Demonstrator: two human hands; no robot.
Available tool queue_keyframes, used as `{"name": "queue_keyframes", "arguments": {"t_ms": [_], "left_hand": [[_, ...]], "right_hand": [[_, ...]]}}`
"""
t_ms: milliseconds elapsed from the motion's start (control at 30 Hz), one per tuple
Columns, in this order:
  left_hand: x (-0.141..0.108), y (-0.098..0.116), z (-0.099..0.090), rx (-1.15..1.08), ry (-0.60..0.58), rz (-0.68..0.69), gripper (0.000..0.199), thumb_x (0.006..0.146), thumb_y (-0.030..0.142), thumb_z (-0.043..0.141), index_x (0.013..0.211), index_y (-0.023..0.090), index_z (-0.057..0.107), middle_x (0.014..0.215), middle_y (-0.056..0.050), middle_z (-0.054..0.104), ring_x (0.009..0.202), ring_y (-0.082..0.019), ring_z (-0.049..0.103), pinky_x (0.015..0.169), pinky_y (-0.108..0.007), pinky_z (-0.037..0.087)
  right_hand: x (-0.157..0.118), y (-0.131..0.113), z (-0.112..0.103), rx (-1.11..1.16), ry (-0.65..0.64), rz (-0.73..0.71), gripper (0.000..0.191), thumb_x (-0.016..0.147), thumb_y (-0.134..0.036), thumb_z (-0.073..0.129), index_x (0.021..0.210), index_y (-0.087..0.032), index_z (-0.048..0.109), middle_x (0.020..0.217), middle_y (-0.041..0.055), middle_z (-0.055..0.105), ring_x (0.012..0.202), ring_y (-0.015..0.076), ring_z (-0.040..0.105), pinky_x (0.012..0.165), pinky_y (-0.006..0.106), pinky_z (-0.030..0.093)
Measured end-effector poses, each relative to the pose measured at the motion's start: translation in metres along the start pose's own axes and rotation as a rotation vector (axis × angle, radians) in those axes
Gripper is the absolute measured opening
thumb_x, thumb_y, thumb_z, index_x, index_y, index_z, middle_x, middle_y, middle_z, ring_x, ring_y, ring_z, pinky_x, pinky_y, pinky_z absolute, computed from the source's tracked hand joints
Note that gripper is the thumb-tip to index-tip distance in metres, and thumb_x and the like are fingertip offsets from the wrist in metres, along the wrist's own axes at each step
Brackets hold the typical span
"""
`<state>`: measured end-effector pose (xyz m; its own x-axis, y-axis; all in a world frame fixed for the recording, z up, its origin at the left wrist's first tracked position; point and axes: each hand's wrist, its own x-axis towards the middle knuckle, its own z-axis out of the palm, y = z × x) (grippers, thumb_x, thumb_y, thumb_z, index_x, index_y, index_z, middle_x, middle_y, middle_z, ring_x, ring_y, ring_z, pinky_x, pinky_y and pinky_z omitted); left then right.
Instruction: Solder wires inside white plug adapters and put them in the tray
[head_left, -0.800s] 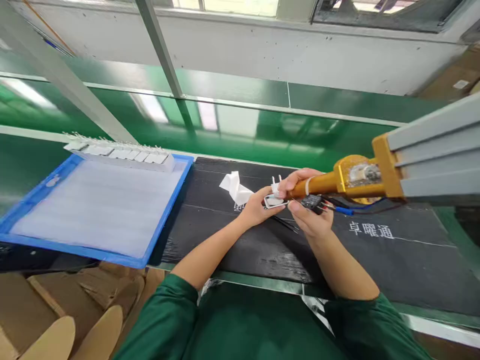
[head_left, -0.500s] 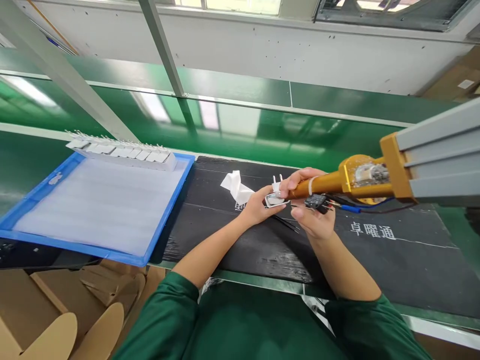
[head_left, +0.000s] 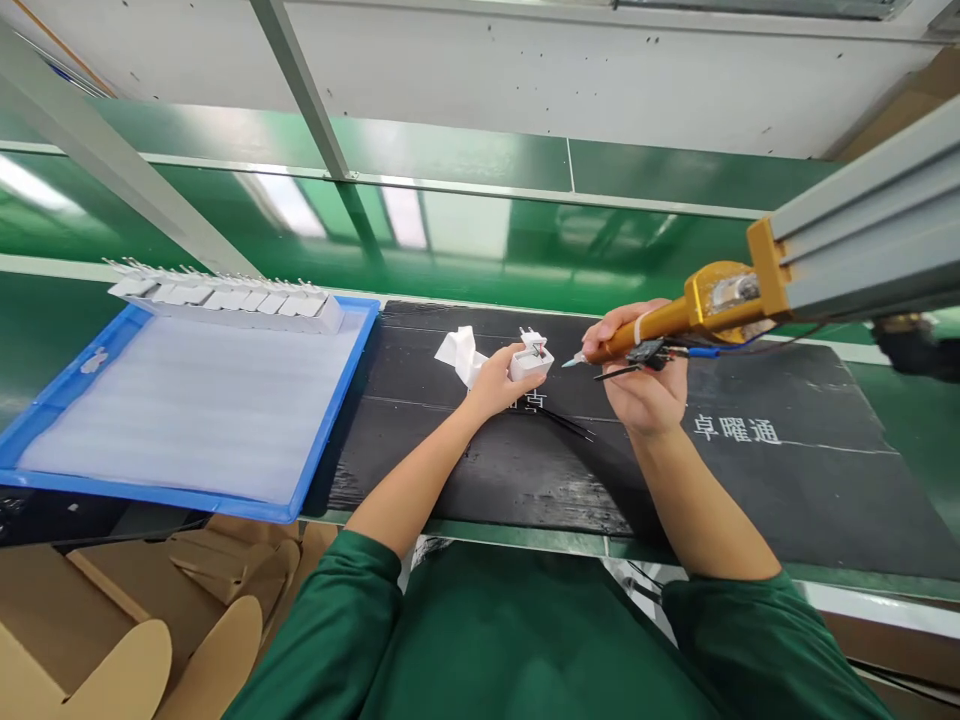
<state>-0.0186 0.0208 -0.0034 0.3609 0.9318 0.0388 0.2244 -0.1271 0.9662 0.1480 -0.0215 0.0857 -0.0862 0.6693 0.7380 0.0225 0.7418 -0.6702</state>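
Observation:
In my left hand (head_left: 495, 385) is a white plug charger housing (head_left: 531, 366), its open side up. Two prongs stick out at its far end, and small red and dark wires show inside. My right hand (head_left: 645, 385) is wrapped round a gold dispensing gun (head_left: 652, 325) with a pale tapered nozzle (head_left: 574, 360). The nozzle points left and stays a little apart from the housing. Under the gun, near my right fingers, sits a small black switch (head_left: 649, 353) with a lever and wires. Black tweezers (head_left: 566, 425) lie on the mat between my hands.
A crumpled white tissue (head_left: 460, 352) lies beyond my left hand. To the left, a blue tray (head_left: 294, 500) holds a row of white plug housings (head_left: 247, 300). The gun hangs from a grey arm (head_left: 862, 240) over the black mat (head_left: 795, 510). Cardboard partitions (head_left: 112, 640) stand lower left.
My right hand has drawn the gun back to the right, away from the housing. The housing is tilted differently, and its open inside shows now.

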Motion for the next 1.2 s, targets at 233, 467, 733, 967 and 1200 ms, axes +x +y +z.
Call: {"name": "queue_keyframes", "arguments": {"t_ms": [233,467,733,967,1200], "left_hand": [[-0.002,0.004,0.003,-0.228,-0.091,-0.166,0.052,0.074,0.041,0.073,0.12,0.02,0.061,0.106,-0.006,0.067,0.078,-0.017,0.061,0.053,-0.022,0.047],[-0.006,0.017,0.004,-0.403,-0.117,-0.167,0.054,0.066,0.044,0.078,0.11,0.016,0.061,0.09,-0.004,0.065,0.067,-0.013,0.057,0.045,-0.02,0.043],[-0.013,0.023,0.004,-0.406,-0.177,-0.203,0.052,0.069,0.048,0.077,0.105,0.014,0.062,0.085,-0.004,0.064,0.063,-0.012,0.057,0.046,-0.021,0.043],[-0.014,0.016,0.005,-0.307,-0.19,-0.205,0.057,0.067,0.048,0.077,0.113,0.017,0.063,0.098,-0.006,0.068,0.078,-0.018,0.062,0.053,-0.023,0.047],[-0.014,0.011,0.006,-0.287,-0.078,-0.153,0.057,0.068,0.038,0.08,0.119,0.02,0.062,0.119,-0.008,0.067,0.109,-0.023,0.062,0.09,-0.032,0.05]], "right_hand": [[-0.027,0.018,-0.041,-0.399,0.167,0.041,0.049,0.089,-0.049,0.056,0.134,-0.04,0.04,0.117,0.0055,0.055,0.099,0.0239,0.063,0.088,0.045,0.053],[-0.059,0.036,-0.086,-0.642,0.213,0.105,0.062,0.095,-0.048,0.045,0.151,-0.041,0.019,0.145,0.0075,0.045,0.131,0.0312,0.049,0.11,0.058,0.039],[-0.07,0.044,-0.097,-0.843,0.364,0.139,0.068,0.094,-0.052,0.041,0.154,-0.041,0.01,0.159,0.0023,0.023,0.146,0.0312,0.031,0.115,0.058,0.036],[-0.07,0.034,-0.091,-0.966,0.543,0.007,0.057,0.091,-0.042,0.057,0.145,-0.032,0.04,0.14,0.0109,0.046,0.133,0.0368,0.045,0.106,0.056,0.041],[-0.072,0.008,-0.051,-0.845,-0.105,0.182,0.013,0.09,-0.03,0.061,0.101,-0.024,0.063,0.079,0.001,0.061,0.066,0.0152,0.056,0.059,0.029,0.045]]}}
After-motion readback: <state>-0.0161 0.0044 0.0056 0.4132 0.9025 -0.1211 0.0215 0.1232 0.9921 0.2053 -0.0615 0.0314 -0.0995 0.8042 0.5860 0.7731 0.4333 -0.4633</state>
